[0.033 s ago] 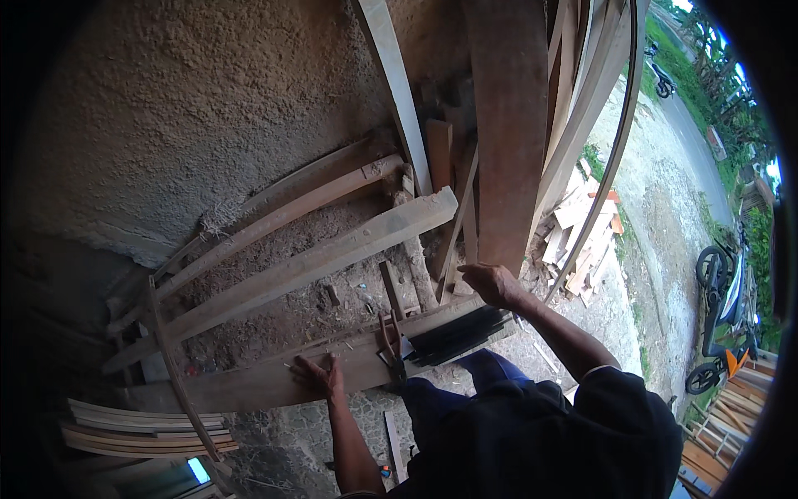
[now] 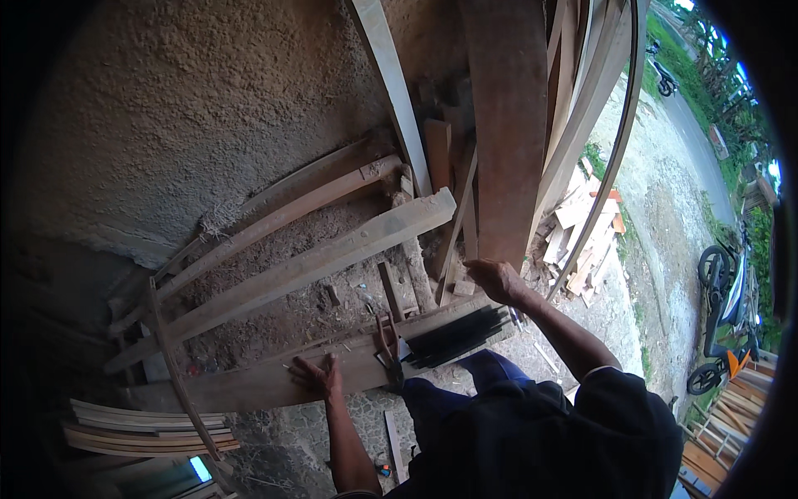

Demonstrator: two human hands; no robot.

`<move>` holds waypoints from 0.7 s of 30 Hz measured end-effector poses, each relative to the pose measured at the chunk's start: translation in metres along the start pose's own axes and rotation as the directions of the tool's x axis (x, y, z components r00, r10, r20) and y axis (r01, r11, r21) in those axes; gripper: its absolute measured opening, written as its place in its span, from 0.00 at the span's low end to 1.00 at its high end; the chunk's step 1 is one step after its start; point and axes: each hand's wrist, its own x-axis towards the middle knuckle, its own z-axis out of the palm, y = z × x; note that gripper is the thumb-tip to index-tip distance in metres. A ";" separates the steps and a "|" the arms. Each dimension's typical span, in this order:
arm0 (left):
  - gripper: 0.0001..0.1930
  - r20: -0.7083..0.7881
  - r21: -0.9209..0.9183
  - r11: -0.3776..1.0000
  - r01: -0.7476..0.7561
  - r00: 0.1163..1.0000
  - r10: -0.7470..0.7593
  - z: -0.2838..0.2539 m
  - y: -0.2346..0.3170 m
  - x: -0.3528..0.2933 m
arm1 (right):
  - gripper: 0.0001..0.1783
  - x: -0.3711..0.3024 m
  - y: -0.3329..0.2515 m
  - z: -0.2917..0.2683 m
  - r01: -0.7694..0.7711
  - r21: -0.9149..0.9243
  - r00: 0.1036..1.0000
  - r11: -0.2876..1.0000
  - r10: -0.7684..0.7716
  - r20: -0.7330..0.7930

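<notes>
My left hand (image 2: 317,378) lies with spread fingers on a long plank (image 2: 224,389) set along the front of the timber frame. Over the plank's right part, my right hand (image 2: 496,281) is raised near the lower end of a wide brown board (image 2: 507,141). Its fingers are pressed together; anything inside them is hidden. Between my hands lies a bundle of thin black strips (image 2: 453,337) on the plank. A tool with reddish handles (image 2: 386,337), possibly pincers, is beside the strips' left end.
A thick squared beam (image 2: 316,266) crosses behind the plank above sawdust-covered ground. Tall boards (image 2: 582,91) lean at the back right. Stacked slats (image 2: 150,432) lie at the left. Wood offcuts (image 2: 582,233) are heaped outside, and a motorcycle (image 2: 727,308) stands farther right.
My right hand has shifted very slightly to the right and down. My left hand stays on the plank.
</notes>
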 end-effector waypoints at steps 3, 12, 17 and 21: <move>0.59 0.040 0.084 0.996 0.042 0.998 -0.046 0.005 -0.002 0.007 | 0.17 0.006 0.050 -0.023 -0.256 0.161 0.967 0.953 0.256 0.020; 0.56 0.067 0.036 0.999 0.016 0.998 -0.019 0.009 0.006 0.015 | 0.25 0.070 0.145 -0.036 -0.562 0.594 0.791 0.575 0.585 0.182; 0.56 0.072 -0.097 0.995 -0.008 0.997 0.015 0.009 0.001 0.010 | 0.29 0.107 0.172 -0.009 -0.597 0.665 0.745 0.448 0.616 0.254; 0.56 0.065 -0.091 0.996 -0.001 0.998 0.007 0.008 0.005 0.011 | 0.33 0.157 0.185 0.010 -0.595 0.715 0.715 0.369 0.650 0.260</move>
